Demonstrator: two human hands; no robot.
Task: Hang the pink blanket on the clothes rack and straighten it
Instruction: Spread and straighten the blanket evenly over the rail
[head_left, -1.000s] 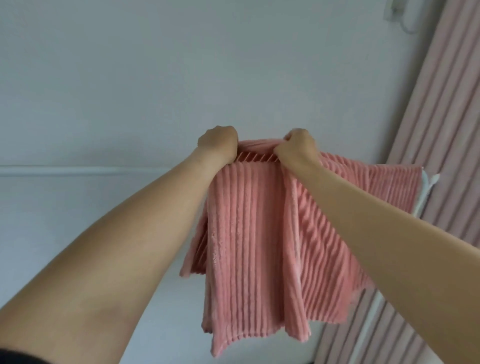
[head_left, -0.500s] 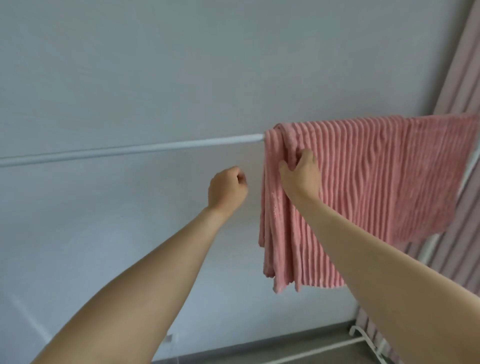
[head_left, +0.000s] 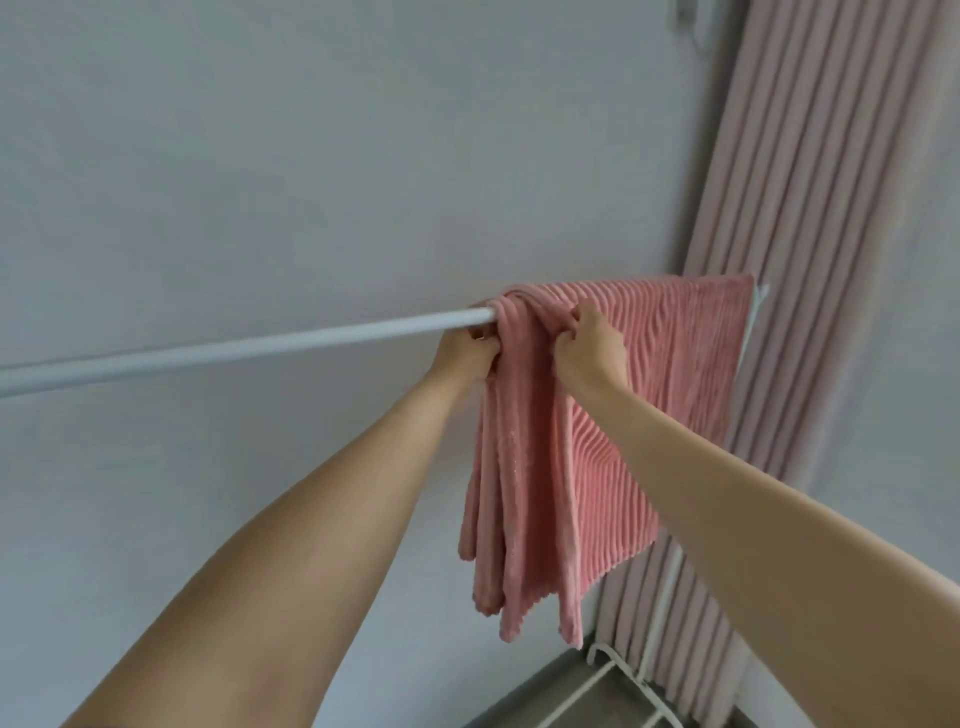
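Observation:
The pink ribbed blanket (head_left: 670, 374) hangs over the white top bar of the clothes rack (head_left: 260, 345), toward the bar's right end. Its left part is bunched into thick folds that drop below the bar; its right part lies flatter. My left hand (head_left: 467, 353) grips the bunched left edge just under the bar. My right hand (head_left: 589, 345) pinches a fold of the blanket a little to the right of it, near the top.
A plain white wall is behind the rack. Pink pleated curtains (head_left: 831, 260) hang at the right, close behind the blanket. The rack's white upright and base frame (head_left: 623, 670) show at the bottom right, above a grey floor.
My left hand was shut and apart from the blanket; it has moved right and taken the bunched left edge. My right hand has shifted up to a fold near the bar.

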